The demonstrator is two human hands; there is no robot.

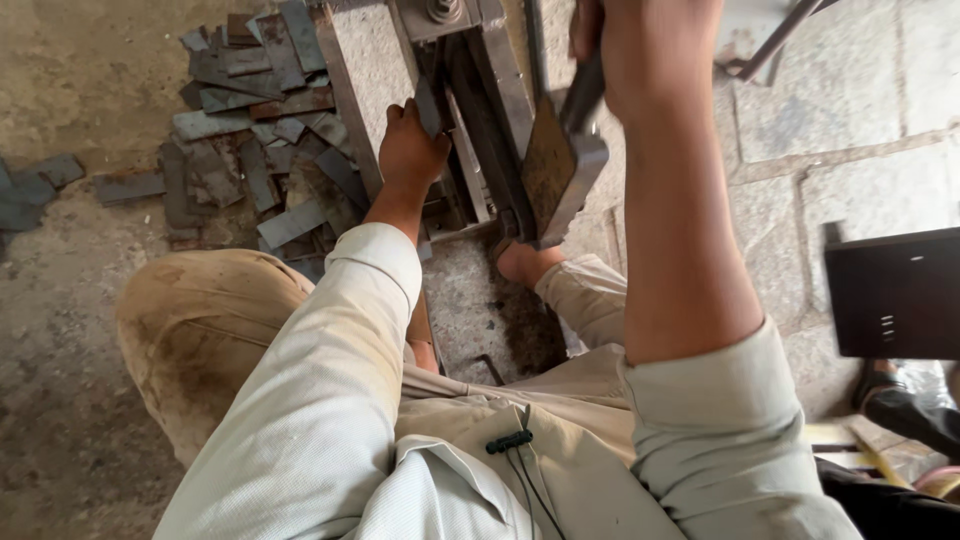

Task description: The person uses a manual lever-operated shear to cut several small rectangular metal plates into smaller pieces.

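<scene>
I sit on the ground at a steel shearing machine (490, 110). My left hand (410, 150) pinches a small flat grey metal piece (428, 105) and holds it against the machine's blade slot. My right hand (640, 50) is raised near the top edge, fist closed around the dark lever handle (585, 95) of the shear. The heavy rusty lever arm (560, 170) hangs below that hand. My bare foot (525, 262) rests on the stone base under the lever.
A heap of cut grey metal strips (255, 110) lies on the dirt floor to the left of the machine. A dark box (895, 295) stands at the right on stone paving. More scraps (35, 185) lie at the far left.
</scene>
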